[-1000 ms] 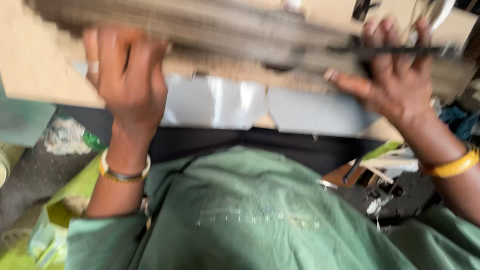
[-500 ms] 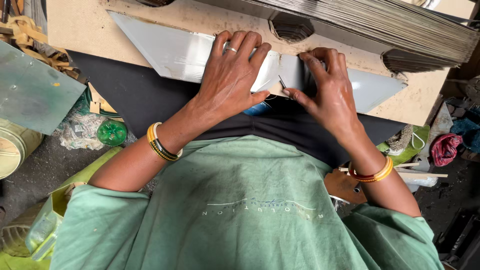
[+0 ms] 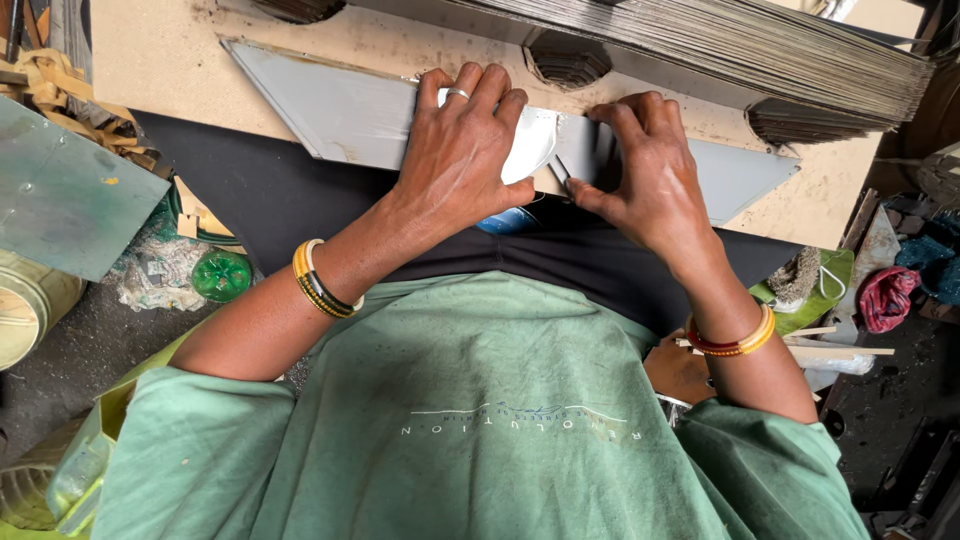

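Stack of thin sheets (image 3: 760, 50) at upper right; green bottle (image 3: 222, 275) at left; red cloth (image 3: 885, 298) at right.

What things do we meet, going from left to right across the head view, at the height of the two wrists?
Green plastic bottle → striped bangles on the left wrist → green shirt → orange-red bangle on the right wrist → green cloth → red cloth.

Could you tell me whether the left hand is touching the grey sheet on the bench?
Touching: the head view shows the left hand pressed flat on the grey sheet, fingers spread across it.
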Demonstrator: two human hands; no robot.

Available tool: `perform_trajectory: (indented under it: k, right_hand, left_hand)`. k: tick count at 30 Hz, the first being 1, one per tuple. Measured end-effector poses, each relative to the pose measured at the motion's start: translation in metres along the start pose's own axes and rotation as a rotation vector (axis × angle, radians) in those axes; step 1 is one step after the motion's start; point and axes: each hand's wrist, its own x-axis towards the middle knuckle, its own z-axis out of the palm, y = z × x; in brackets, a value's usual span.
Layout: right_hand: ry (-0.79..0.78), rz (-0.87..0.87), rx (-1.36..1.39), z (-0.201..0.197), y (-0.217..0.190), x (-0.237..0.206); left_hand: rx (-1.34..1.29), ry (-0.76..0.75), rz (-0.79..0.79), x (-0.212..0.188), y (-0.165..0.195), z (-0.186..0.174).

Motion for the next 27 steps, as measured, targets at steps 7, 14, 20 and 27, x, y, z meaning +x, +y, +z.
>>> perform_trajectory:
  k: [7, 14, 20, 27]
  right_hand:
    - [-0.038, -0.001, -0.005, -0.011, -0.007, 0.002]
    - [0.079, -0.064, 0.012, -0.008, -0.003, -0.013]
    - [0.283, -0.139, -0.334, 0.001, -0.017, -0.030]
    - [0.258, -0.205, -0.493, 0.026, 0.007, -0.037]
  left_hand:
    - [0.023, 0.037, 0.030, 0.001, 0.004, -0.005]
    - [0.074, 0.128, 0.129, -0.013, -0.002, -0.012]
    - [0.400, 0.323, 0.408, -0.022, -0.014, -0.024]
    - [0.366, 0.341, 0.512, -0.031, -0.035, -0.020]
